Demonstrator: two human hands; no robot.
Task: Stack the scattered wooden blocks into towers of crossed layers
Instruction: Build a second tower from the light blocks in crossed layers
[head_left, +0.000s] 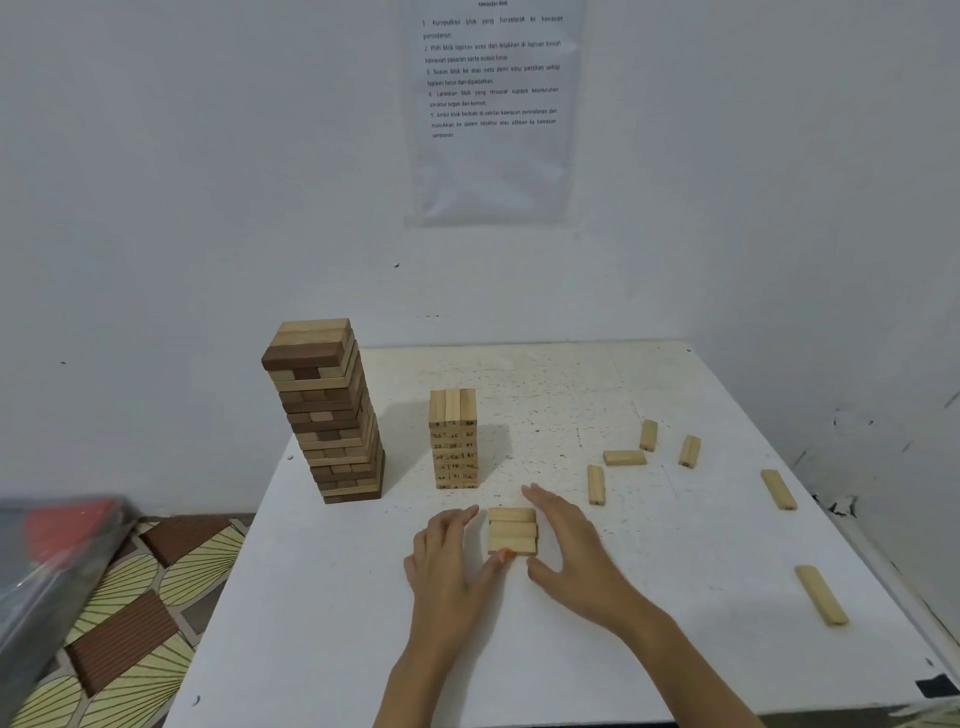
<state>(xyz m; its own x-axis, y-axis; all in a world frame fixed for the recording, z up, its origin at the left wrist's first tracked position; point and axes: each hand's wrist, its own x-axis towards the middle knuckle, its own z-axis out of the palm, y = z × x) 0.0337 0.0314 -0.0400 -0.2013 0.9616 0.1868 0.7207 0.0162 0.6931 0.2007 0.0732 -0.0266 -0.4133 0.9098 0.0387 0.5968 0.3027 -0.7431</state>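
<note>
Tall tower (327, 415) and numbered tower (453, 441) are standing; left hand (452, 556), right hand (569, 551), spread and empty, are squaring three-block layer (511, 530); six loose blocks (625, 458) are lying right.

three pale blocks (511, 531) flat, side by side.

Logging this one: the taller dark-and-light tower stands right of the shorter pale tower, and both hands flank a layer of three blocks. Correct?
Not quite. The head view shows the taller dark-and-light tower standing left of the shorter pale tower, not right. The rest holds: the left hand and right hand flank the layer of three blocks.
</note>
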